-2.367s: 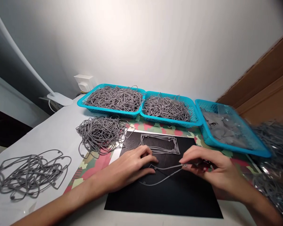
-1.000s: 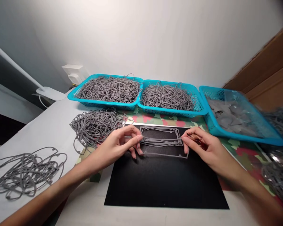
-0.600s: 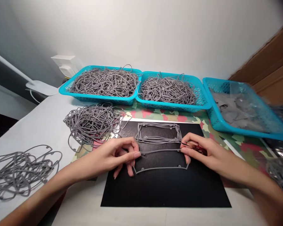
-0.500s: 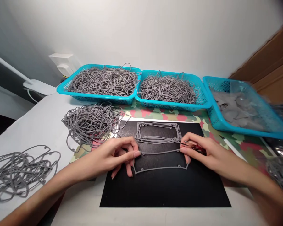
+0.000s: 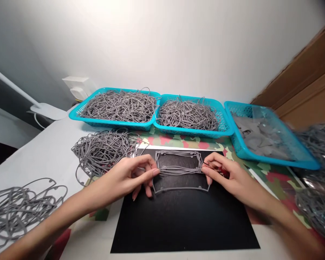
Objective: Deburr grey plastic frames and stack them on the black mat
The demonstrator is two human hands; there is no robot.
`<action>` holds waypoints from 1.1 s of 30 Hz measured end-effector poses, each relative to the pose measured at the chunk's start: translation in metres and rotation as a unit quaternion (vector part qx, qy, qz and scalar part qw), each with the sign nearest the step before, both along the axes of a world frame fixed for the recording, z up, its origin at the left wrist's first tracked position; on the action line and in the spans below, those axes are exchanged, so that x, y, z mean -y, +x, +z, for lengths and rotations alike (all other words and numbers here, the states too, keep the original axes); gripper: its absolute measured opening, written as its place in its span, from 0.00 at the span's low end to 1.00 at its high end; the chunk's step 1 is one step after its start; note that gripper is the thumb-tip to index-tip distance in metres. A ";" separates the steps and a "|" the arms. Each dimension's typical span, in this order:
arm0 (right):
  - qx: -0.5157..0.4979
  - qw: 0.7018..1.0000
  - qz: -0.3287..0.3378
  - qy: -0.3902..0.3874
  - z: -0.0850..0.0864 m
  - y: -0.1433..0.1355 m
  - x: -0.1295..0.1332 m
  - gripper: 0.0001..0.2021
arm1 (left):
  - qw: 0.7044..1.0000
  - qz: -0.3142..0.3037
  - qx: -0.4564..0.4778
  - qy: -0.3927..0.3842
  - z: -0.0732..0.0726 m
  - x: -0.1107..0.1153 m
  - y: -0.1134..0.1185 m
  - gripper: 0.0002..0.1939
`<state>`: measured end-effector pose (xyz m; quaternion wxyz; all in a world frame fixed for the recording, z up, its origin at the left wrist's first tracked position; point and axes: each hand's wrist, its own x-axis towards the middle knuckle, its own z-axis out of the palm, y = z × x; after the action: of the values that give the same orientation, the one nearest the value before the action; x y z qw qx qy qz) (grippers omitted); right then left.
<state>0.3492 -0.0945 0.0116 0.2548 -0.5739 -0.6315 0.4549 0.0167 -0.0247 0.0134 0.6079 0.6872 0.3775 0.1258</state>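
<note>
A thin grey rectangular gasket (image 5: 178, 188) is stretched between my two hands above a black sheet (image 5: 184, 220). My left hand (image 5: 142, 175) pinches its left side between thumb and forefinger. At its right side, my right hand (image 5: 216, 169) pinches the frame and also has a dark, red-handled tool (image 5: 222, 172), partly hidden by the fingers, in its palm. The far edge of the held gasket lies against a stack of similar grey gaskets (image 5: 178, 169) on the sheet's back part.
Two blue baskets (image 5: 119, 125) (image 5: 192, 132) heaped with grey gaskets stand behind. A third blue basket (image 5: 276, 160) at right holds grey pieces and clear plastic. Loose gasket piles (image 5: 103, 148) (image 5: 18, 206) lie at left, more (image 5: 316, 209) at right.
The held gasket has moved away from me, so its far edge now meets the stack. Both hands moved with it, still pinching its sides. The camera view has shifted slightly.
</note>
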 end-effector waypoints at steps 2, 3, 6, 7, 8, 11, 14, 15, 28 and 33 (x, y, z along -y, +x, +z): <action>-0.014 0.999 -0.018 0.030 -0.002 -0.001 -0.007 0.15 | 1.000 0.005 0.014 0.011 0.002 -0.011 0.004 0.20; -0.018 0.999 -0.020 0.040 -0.003 -0.002 -0.010 0.15 | 1.000 0.008 0.021 0.015 0.003 -0.016 0.006 0.21; -0.020 0.999 -0.014 0.049 -0.006 -0.001 -0.017 0.16 | 0.999 0.017 0.032 0.030 -0.001 -0.027 0.011 0.23; -0.019 0.999 -0.012 0.049 -0.007 0.000 -0.018 0.16 | 0.999 0.018 0.032 0.033 -0.003 -0.028 0.013 0.22; -0.018 0.998 -0.011 0.051 -0.009 0.001 -0.018 0.16 | 0.999 0.019 0.036 0.035 -0.006 -0.028 0.014 0.22; -0.016 0.998 -0.008 0.058 -0.012 0.003 -0.018 0.15 | 0.997 0.034 0.055 0.034 -0.011 -0.024 0.014 0.20; -0.016 0.998 -0.009 0.067 -0.015 0.003 -0.020 0.15 | 0.996 0.057 0.064 0.037 -0.013 -0.022 0.013 0.20; -0.018 0.997 -0.015 0.073 -0.016 0.002 -0.022 0.15 | 0.995 0.066 0.063 0.038 -0.013 -0.022 0.013 0.21; 0.070 0.969 -0.149 0.182 -0.043 0.021 -0.015 0.16 | 0.961 0.142 -0.051 0.233 -0.009 -0.009 -0.009 0.17; 0.073 0.968 -0.139 0.196 -0.046 0.020 -0.009 0.16 | 0.881 0.107 -0.195 0.418 -0.008 -0.004 -0.063 0.15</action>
<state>0.3693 -0.0857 -0.0348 0.3761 -0.6264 -0.6394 0.2396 -0.0459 -0.0206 0.0051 0.1617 0.8433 0.4720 0.1998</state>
